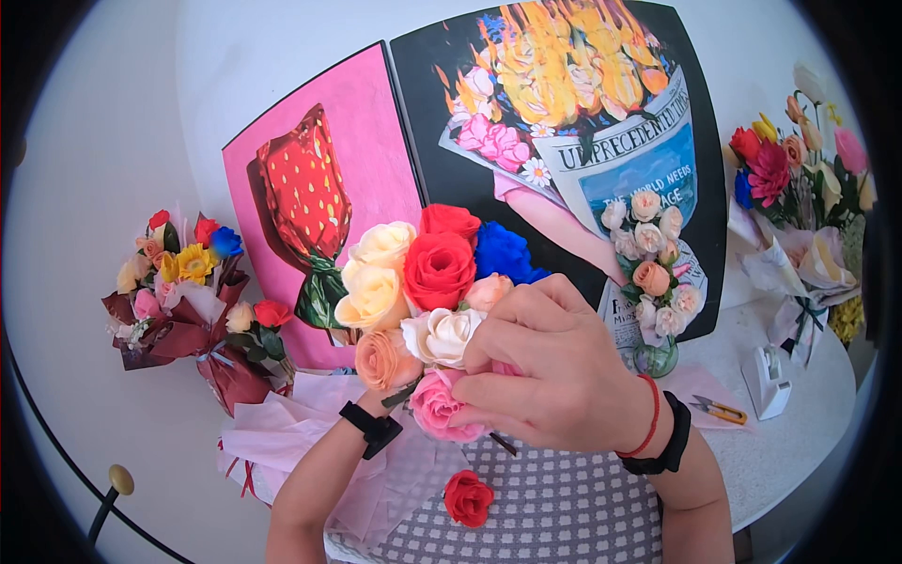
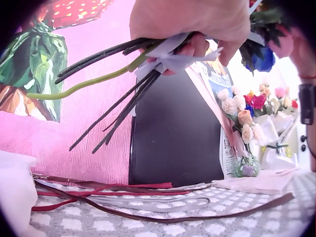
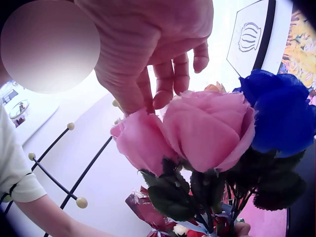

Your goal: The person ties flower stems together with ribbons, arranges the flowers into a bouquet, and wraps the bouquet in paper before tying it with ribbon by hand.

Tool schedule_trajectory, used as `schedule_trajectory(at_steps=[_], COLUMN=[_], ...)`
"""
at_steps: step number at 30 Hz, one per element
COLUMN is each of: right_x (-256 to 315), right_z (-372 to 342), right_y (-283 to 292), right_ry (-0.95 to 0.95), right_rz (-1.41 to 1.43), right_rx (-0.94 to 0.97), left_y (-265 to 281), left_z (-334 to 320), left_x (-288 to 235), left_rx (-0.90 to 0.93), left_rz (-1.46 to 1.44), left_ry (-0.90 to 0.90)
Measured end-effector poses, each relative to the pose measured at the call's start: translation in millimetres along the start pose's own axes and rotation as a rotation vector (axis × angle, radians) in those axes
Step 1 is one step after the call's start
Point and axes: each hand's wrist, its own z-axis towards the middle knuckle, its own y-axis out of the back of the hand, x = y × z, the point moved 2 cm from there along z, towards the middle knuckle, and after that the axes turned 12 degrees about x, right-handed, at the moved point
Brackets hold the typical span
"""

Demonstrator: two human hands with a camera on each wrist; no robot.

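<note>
A bouquet of roses in red, cream, peach, white, blue and pink [image 1: 437,404] stands in front of me. My left hand [image 2: 192,19] grips its stems [image 2: 113,111], dark ones and a green one, with a white wrap around them. In the head view the blooms hide this hand, so only its forearm and black wristband [image 1: 371,430] show. My right hand [image 1: 554,371] reaches over the bouquet from the right, thumb and index fingertips at a pink rose [image 3: 143,140]. Another pink rose [image 3: 207,131] and a blue rose [image 3: 281,113] sit beside it.
A single red rose [image 1: 468,498] lies on the checked cloth [image 1: 564,498]. Ribbons [image 2: 163,215] and pale wrapping paper [image 1: 310,442] lie around. Wrapped bouquets stand left [image 1: 202,320] and right [image 1: 799,254]. A glass vase [image 1: 655,359], snips [image 1: 719,410] and tape dispenser [image 1: 768,383] are at right.
</note>
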Motion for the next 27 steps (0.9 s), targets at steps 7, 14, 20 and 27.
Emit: schedule_trajectory(at_steps=[7,14,20,27], right_x=[-4.4,-7.9,-24.7,-48.9], right_z=[-0.1,-1.0,-6.5,-25.8], right_y=[3.5,5.6,30.7,27.5], right_ry=[-0.033,-0.033,-0.088,-0.378], right_rz=[-0.008,-0.027,0.080,0.346], right_rx=[0.002,0.043,-0.249,-0.625], left_y=[-0.2,-10.7,5.3,-5.7], left_z=[-1.7,34.4,8.1,20.2], left_x=[-0.8,-11.4,-15.4,-11.7], left_rx=[0.007,0.015,0.016,0.022], left_rz=[-0.038,-0.072,-0.094,-0.123], left_ry=[0.007,0.012,0.005,0.002])
